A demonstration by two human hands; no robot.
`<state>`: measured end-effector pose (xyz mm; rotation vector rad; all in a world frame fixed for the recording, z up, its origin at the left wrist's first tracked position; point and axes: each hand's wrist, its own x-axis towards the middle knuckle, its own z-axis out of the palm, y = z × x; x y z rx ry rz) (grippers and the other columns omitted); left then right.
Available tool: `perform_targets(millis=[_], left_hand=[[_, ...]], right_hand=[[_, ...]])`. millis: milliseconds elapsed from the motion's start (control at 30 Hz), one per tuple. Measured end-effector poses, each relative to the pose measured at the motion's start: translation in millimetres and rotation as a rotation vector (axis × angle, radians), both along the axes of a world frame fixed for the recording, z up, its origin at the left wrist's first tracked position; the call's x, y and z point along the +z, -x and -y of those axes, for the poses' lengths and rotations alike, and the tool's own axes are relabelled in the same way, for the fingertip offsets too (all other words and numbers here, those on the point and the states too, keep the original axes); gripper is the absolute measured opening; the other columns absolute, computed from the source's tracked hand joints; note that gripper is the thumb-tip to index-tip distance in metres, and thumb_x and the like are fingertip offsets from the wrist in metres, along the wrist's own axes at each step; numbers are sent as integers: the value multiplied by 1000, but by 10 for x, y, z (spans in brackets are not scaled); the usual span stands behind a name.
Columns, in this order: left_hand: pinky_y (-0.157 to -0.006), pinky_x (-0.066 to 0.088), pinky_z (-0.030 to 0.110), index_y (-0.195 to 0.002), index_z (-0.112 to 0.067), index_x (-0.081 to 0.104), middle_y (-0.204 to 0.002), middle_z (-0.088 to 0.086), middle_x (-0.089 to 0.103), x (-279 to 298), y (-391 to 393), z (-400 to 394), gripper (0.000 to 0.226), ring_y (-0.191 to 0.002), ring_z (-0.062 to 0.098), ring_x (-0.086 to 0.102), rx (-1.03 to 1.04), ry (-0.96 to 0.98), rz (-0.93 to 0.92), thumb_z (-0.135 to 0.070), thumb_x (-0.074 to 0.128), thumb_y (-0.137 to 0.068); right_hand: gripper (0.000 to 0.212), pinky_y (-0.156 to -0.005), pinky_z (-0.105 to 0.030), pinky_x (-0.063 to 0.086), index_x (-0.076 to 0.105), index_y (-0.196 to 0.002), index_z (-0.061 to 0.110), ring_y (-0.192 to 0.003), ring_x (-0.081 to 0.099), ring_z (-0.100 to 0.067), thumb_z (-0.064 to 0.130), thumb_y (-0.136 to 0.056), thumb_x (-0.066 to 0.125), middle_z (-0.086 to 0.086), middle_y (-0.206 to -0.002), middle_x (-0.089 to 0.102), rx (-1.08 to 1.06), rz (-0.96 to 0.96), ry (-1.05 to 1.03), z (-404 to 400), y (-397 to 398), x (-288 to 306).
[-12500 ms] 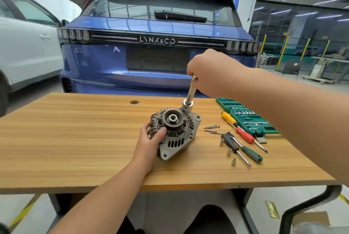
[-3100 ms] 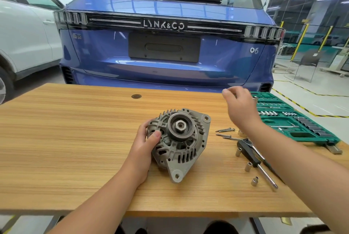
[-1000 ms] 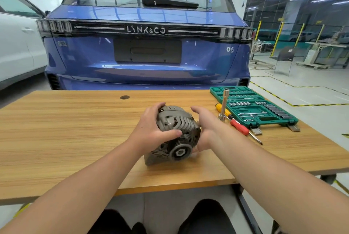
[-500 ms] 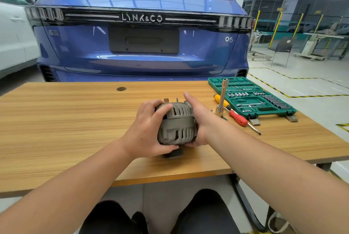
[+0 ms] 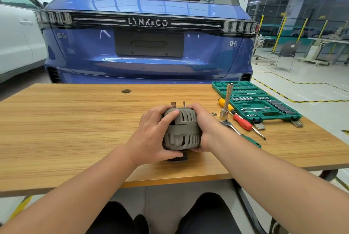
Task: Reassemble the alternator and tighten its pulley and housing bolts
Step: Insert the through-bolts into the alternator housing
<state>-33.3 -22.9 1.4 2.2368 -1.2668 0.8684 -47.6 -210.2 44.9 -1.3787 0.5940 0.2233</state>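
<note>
Two hands hold a grey cast-metal alternator near the front middle of a long wooden table with a striped grain: the left hand wraps its fingers and thumb round the left flank, and the right hand curls round the right flank. The alternator stands with its dark ribbed pulley down against the table and its terminal studs pointing up. Just right of the right hand stands an upright steel socket extension on a ratchet with a green handle, beside a screwdriver with a yellow and red handle and an open green socket set case at the table's far right corner. A small round hole sits in the far part of the table. Behind the table is the rear of a blue car, a white car to its left, and a pale workshop floor with yellow-black striped lines to the right.
</note>
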Motion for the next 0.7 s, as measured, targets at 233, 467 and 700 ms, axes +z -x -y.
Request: perform_targets(millis=[233, 467, 700], left_hand=[[-113, 41, 59, -154, -23, 23, -154, 14, 30, -175, 40, -166, 101, -141, 38, 38, -42, 28, 168, -63, 77, -79], [-113, 38, 54, -148, -23, 28, -145, 17, 37, -243, 121, -140, 77, -132, 36, 42, -57, 6, 397, -55, 69, -91], [-112, 38, 58, -147, -30, 29, -144, 13, 38, -265, 9, -168, 93, -132, 34, 43, -73, -123, 549, -43, 86, -74]], right_hand=[[46, -70, -44, 62, 74, -108, 23, -85, 77, -29, 55, -75, 70, -7, -92, 79, 29, 227, -37, -68, 114, -82], [64, -87, -61, 58, 70, -116, 14, -97, 74, -38, 49, -63, 71, -14, -103, 77, 11, 393, -51, -61, 265, -199], [58, -92, -59, 57, 68, -118, 12, -100, 73, -38, 38, -66, 68, -16, -106, 76, -66, 522, -132, -11, 304, -387]])
